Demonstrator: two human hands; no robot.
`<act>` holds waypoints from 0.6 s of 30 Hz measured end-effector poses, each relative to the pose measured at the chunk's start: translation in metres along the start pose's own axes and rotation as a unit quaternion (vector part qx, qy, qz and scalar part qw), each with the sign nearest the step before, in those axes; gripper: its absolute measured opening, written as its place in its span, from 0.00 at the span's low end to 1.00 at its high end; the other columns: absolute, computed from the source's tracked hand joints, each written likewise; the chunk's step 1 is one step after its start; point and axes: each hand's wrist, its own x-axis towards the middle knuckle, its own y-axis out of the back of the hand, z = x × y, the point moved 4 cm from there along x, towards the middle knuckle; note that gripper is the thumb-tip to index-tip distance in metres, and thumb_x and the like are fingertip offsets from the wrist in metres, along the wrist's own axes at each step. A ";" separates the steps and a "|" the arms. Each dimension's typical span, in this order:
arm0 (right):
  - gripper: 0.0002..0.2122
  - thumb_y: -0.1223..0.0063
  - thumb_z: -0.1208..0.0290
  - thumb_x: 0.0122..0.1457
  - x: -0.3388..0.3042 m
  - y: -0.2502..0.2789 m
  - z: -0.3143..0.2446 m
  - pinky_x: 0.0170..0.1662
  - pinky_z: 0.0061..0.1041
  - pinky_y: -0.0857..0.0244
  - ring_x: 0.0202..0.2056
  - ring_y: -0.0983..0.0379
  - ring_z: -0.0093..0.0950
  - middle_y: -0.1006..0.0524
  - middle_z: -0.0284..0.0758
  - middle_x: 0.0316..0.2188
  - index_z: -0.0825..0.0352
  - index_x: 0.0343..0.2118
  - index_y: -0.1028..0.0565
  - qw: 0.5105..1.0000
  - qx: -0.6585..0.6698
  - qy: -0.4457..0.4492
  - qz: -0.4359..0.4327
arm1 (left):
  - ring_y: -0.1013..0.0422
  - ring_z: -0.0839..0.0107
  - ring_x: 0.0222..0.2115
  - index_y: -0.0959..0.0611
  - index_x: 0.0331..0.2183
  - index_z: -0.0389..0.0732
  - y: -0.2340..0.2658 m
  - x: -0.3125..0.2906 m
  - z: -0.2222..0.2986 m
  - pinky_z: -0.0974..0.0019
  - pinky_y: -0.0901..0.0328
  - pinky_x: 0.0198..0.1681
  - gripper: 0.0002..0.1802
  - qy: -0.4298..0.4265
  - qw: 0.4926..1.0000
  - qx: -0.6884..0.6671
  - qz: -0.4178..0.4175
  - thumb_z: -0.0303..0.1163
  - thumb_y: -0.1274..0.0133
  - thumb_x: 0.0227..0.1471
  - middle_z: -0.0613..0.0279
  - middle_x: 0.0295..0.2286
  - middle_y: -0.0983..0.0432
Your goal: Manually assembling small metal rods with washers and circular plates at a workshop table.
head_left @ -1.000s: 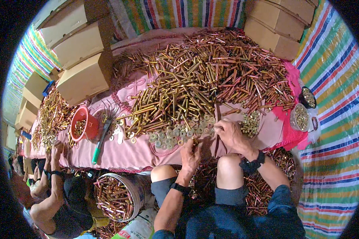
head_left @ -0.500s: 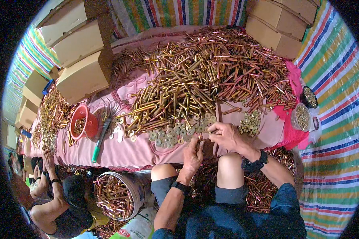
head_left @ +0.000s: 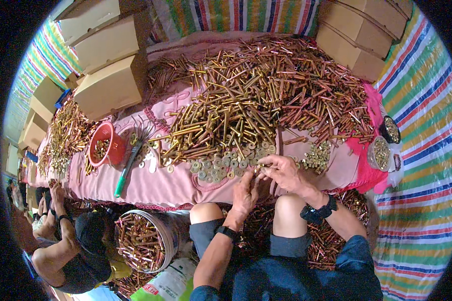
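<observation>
Just off the front edge of the pink cloth, my two hands meet at the fingertips. My left hand point(head_left: 244, 194) is closed round what looks like a brass-coloured bolt, of which only a small end shows between the fingers. From the right, my right hand point(head_left: 282, 173) pinches close to that end; what sits in its fingertips is too small and covered to make out. Flat round washers point(head_left: 218, 169) lie spread to the left of my hands. A small heap of nuts point(head_left: 316, 156) is to their right. Beyond rises a large pile of brass and copper-coloured bolts point(head_left: 226, 118).
A red plastic basket point(head_left: 116, 145) and a green-handled hand rake point(head_left: 124, 175) are at left. Cardboard boxes point(head_left: 108, 88) stack at both back corners. Tubs of small parts point(head_left: 380, 153) stand far right. Below is a bucket point(head_left: 171, 236) of bolts; a co-worker point(head_left: 60, 251) sits lower left.
My right hand's fingertips have come slightly nearer to my left hand's and closed over the small part. The view has shifted a little.
</observation>
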 end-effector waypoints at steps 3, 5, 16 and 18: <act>0.15 0.48 0.75 0.62 0.002 -0.006 -0.008 0.41 0.20 0.27 0.34 0.22 0.21 0.19 0.34 0.35 0.75 0.51 0.26 1.000 -0.008 0.024 0.015 | 0.24 0.48 0.31 0.23 0.47 0.38 0.003 -0.002 -0.004 0.58 0.31 0.32 0.15 0.003 1.000 0.017 0.001 0.23 0.46 0.56 0.45 0.31 0.23; 0.15 0.47 0.75 0.62 0.001 -0.007 -0.010 0.39 0.19 0.28 0.33 0.24 0.19 0.20 0.32 0.33 0.74 0.50 0.25 0.999 -0.036 -0.023 0.028 | 0.24 0.49 0.30 0.23 0.46 0.38 0.005 -0.004 -0.005 0.58 0.31 0.32 0.14 0.002 1.000 0.014 0.010 0.23 0.46 0.56 0.46 0.30 0.23; 0.13 0.46 0.75 0.60 -0.003 -0.010 -0.025 0.34 0.19 0.30 0.30 0.27 0.18 0.23 0.31 0.32 0.72 0.46 0.22 0.988 -0.129 0.049 0.065 | 0.26 0.47 0.32 0.22 0.42 0.36 -0.001 -0.003 -0.005 0.60 0.31 0.35 0.13 0.042 0.998 -0.043 -0.016 0.18 0.48 0.53 0.45 0.31 0.25; 0.12 0.47 0.76 0.60 -0.001 -0.008 -0.036 0.34 0.20 0.30 0.30 0.26 0.19 0.24 0.32 0.32 0.71 0.45 0.22 0.946 -0.253 0.192 0.070 | 0.26 0.46 0.33 0.23 0.43 0.36 -0.003 -0.002 -0.007 0.59 0.31 0.37 0.14 0.025 0.998 -0.057 -0.003 0.18 0.47 0.52 0.45 0.31 0.25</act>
